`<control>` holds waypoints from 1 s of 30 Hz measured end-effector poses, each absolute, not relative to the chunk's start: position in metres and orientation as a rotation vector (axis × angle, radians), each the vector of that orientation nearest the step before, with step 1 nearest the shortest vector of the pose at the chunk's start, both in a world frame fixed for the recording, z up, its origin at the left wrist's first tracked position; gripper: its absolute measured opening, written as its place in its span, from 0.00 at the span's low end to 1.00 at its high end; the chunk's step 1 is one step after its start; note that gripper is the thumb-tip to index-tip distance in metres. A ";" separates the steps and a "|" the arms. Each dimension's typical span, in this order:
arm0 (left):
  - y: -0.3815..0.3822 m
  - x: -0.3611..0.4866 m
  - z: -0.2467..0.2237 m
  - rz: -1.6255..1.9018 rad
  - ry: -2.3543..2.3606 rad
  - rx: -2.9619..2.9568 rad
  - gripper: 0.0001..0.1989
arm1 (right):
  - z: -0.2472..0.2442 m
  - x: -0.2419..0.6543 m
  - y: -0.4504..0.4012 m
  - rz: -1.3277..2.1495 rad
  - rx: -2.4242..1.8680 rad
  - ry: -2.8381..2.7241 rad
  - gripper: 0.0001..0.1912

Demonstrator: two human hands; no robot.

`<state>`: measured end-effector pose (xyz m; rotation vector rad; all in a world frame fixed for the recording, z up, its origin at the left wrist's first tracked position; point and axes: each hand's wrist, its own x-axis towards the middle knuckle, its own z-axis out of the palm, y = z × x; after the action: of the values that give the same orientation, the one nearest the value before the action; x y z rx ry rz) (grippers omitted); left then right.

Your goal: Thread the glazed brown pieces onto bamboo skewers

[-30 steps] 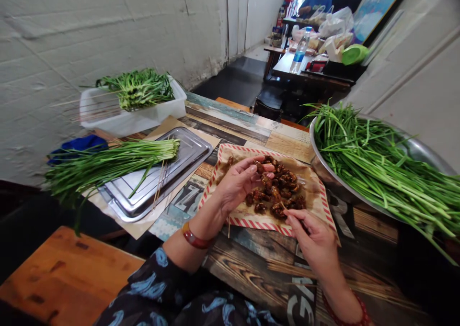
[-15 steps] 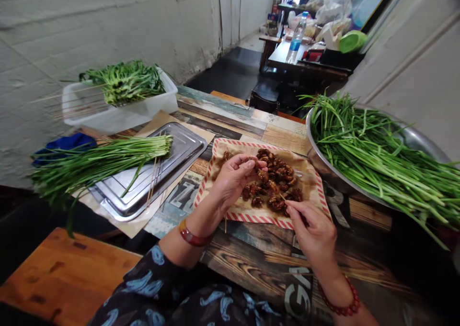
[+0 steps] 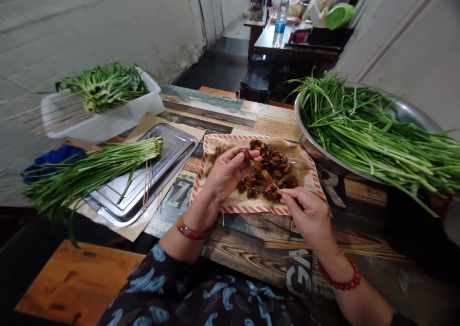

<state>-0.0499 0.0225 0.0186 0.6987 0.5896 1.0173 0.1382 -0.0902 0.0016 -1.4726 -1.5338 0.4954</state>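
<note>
My left hand (image 3: 230, 169) is closed around a glossy dark-brown piece of food (image 3: 246, 154), thumb and fingertips pinching it over a paper-lined tray (image 3: 312, 173) with a red-and-white striped rim. Several similar brown pieces (image 3: 276, 162) lie heaped on the liner, just right of that hand. Between the thumb and fingers of my right hand (image 3: 309, 213) is a thin wooden skewer (image 3: 276, 186). Its visible end points up and left towards the pile, with the tip near a brown piece; I cannot tell if it pierces one.
A metal bowl (image 3: 305, 137) of long green chives stands at right. To the left, a chive bundle (image 3: 108, 165) and skewers lie on a metal lid (image 3: 176, 146). Behind is a white plastic tub (image 3: 154, 94) with skewered greens. Loose skewers (image 3: 287, 244) lie near the front edge.
My view has tilted down and turned slightly right, so the surroundings appear shifted left. Both hands keep their grips, with only small movement over the tray.
</note>
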 end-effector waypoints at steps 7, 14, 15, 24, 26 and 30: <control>0.022 -0.048 0.019 1.026 0.590 0.697 0.13 | 0.004 0.135 -0.090 0.471 -1.451 -1.524 0.09; 0.017 -0.042 0.026 1.002 0.579 0.641 0.29 | 0.003 0.136 -0.087 0.444 -1.491 -1.478 0.09; 0.016 -0.041 0.026 0.983 0.596 0.642 0.30 | 0.003 0.137 -0.087 0.438 -1.491 -1.477 0.09; 0.004 -0.034 0.023 0.871 0.573 0.743 0.32 | 0.001 0.134 -0.088 0.341 -1.423 -1.606 0.10; 0.003 -0.035 0.023 0.894 0.580 0.722 0.30 | -0.002 0.135 -0.091 0.343 -1.419 -1.652 0.10; 0.001 -0.037 0.021 0.947 0.558 0.687 0.31 | -0.012 0.141 -0.094 0.304 -1.452 -1.693 0.10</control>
<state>-0.0375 0.0013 0.0211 0.6869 0.5576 0.9467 0.1409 -0.0941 -0.0119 -1.4521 -1.6933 0.3041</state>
